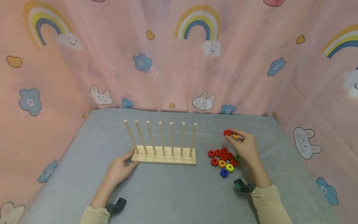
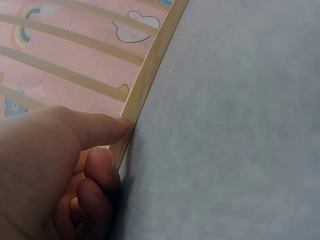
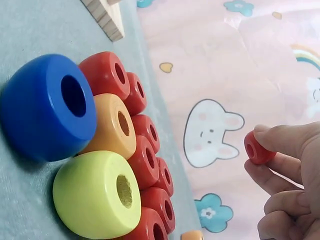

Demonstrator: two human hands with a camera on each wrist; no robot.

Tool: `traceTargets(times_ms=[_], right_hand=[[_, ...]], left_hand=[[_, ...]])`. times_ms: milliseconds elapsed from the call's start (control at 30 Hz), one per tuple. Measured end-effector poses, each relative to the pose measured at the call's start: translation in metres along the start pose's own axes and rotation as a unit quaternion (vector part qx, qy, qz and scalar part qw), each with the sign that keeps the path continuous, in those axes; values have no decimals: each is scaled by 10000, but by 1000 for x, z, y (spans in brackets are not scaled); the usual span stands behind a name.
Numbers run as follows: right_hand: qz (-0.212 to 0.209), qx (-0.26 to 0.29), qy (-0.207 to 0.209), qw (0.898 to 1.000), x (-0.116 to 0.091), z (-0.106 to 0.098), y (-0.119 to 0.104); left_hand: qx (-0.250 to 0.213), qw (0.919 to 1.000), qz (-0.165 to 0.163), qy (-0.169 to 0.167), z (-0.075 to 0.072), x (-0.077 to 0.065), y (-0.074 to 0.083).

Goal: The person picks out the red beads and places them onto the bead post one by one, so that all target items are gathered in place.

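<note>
A wooden peg rack (image 1: 165, 159), a flat base with a row of several upright dowels, stands left of the middle of the table. My left hand (image 1: 118, 169) grips the left end of its base, with the thumb (image 2: 102, 129) along the front edge. Over at the right, my right hand (image 1: 247, 147) pinches a red bead (image 3: 258, 148) between thumb and fingertips, above the table and beyond the bead pile. An orange bead (image 1: 235, 137) shows just beside those fingers, partly covered by them.
Several red beads (image 1: 223, 157) lie grouped right of the rack. Among them are an orange bead (image 1: 222, 164), a yellow bead (image 1: 229, 168), a blue bead (image 1: 224, 173) and a green bead (image 1: 237, 157) near the right wrist. A pink printed curtain (image 1: 167, 84) encloses the grey table (image 1: 173, 193).
</note>
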State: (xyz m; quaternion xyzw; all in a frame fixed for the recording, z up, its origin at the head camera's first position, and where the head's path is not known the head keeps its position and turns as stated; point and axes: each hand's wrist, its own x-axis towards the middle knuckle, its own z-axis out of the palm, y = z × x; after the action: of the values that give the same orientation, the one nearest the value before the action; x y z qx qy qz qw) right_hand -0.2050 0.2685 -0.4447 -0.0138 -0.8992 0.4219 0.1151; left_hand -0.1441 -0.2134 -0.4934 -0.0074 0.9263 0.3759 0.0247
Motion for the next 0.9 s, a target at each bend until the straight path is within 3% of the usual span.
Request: traceTargets(times_ms=[500,900], right_hand=[[-55,180,60,9998,-4,-4,-14],[-371,435,268,9980,-5,-6,-20]], left_hand=[[-56,9999,85,34,1,0,0],[-118,9999,-39,-12,-1,0,1]])
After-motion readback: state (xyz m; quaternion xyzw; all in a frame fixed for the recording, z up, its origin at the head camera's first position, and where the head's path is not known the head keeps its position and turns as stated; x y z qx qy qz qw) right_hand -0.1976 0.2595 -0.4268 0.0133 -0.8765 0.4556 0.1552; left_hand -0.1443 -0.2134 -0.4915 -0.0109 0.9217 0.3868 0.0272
